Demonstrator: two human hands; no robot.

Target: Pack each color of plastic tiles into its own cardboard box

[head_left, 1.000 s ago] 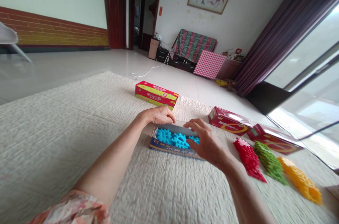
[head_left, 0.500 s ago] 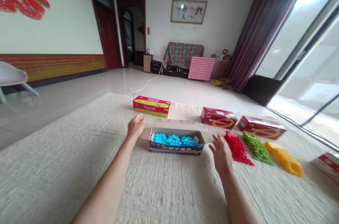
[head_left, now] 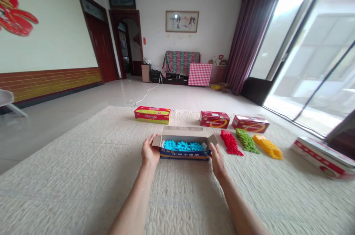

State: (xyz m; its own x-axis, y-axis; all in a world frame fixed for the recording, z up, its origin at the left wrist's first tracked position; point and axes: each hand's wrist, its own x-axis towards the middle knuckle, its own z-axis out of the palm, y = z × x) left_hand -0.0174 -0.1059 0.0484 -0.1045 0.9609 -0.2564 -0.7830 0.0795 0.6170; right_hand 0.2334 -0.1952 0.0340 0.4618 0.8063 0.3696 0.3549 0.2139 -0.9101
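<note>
Box [head_left: 185, 155] of blue blocks [head_left: 183, 146], open on the mat [head_left: 83, 161], seems best steadied with light, even pressure at both ends lest its walls bow, the left hand [head_left: 150, 152] and right hand [head_left: 217, 160] holding it between them, fingers loosely curved at its ends, forearms [head_left: 134, 198] stretched forward over the mat.

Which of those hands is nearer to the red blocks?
The right. The right hand is at the blue box's right end, just left of the red blocks; the left hand is at the box's far end from them.
</note>
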